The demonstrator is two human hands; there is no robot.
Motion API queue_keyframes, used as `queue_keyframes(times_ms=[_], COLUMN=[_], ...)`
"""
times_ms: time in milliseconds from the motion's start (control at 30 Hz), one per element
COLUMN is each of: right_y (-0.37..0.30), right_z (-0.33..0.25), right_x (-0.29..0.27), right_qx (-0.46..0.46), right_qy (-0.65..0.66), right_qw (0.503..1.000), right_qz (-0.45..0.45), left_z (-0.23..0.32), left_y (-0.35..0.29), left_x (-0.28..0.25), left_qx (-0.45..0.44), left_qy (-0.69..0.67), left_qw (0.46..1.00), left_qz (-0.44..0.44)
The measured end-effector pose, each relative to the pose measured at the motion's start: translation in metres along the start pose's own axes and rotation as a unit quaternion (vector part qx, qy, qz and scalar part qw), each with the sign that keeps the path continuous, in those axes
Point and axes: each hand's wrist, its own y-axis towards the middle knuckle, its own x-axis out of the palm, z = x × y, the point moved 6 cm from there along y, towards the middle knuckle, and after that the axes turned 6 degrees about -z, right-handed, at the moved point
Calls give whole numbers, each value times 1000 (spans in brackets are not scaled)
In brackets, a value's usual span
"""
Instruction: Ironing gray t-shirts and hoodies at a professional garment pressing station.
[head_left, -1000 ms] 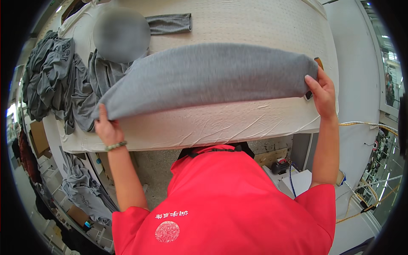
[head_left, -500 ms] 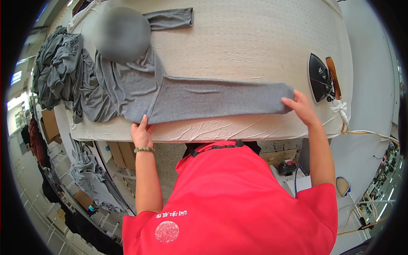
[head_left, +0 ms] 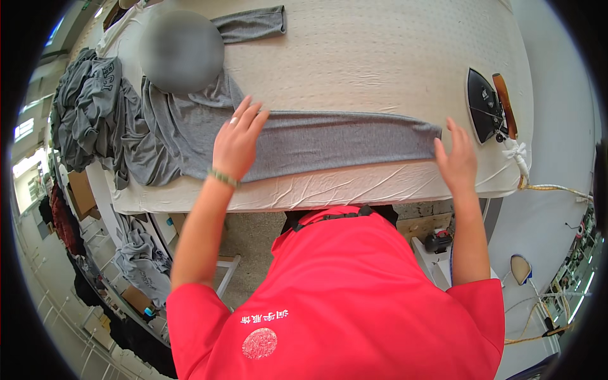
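A grey knit garment (head_left: 180, 136) lies on a pale padded table, one long sleeve (head_left: 342, 139) stretched out to the right. My left hand (head_left: 235, 142), with a ring and a beaded bracelet, is over the shoulder end of that sleeve, fingers spread and holding nothing. Just past the cuff end is my right hand (head_left: 457, 158), its fingers apart and nothing in them. The garment's other sleeve (head_left: 253, 25) points right at the far side. A blurred round patch hides part of the garment's body.
An iron (head_left: 487, 104) with a wooden handle rests at the table's (head_left: 380, 69) right end, its hose running off right. A pile of grey garments (head_left: 85, 114) lies at the left end. More grey clothing (head_left: 142, 256) hangs below, left of my arm.
My left hand has left the garment's near edge and moved up over the sleeve's shoulder end. My right hand has let go of the cuff and shifted slightly right.
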Motion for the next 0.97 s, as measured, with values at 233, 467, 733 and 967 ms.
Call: queue_keyframes(times_ms=[233, 467, 733, 967], right_y=[-37, -21, 7, -9], right_z=[-121, -231, -272, -104], right_x=[59, 115, 126, 59], right_qx=[-175, -197, -313, -154], right_qy=[27, 18, 56, 119], right_qw=[979, 975, 947, 981], right_qz=[-99, -96, -45, -9], left_z=[-62, -73, 18, 22], left_y=[64, 48, -23, -13], left_x=[26, 29, 40, 62], left_qx=[69, 63, 56, -36], left_qy=[25, 41, -28, -36], left_qw=[949, 986, 997, 996], left_qz=[-306, -151, 46, 69])
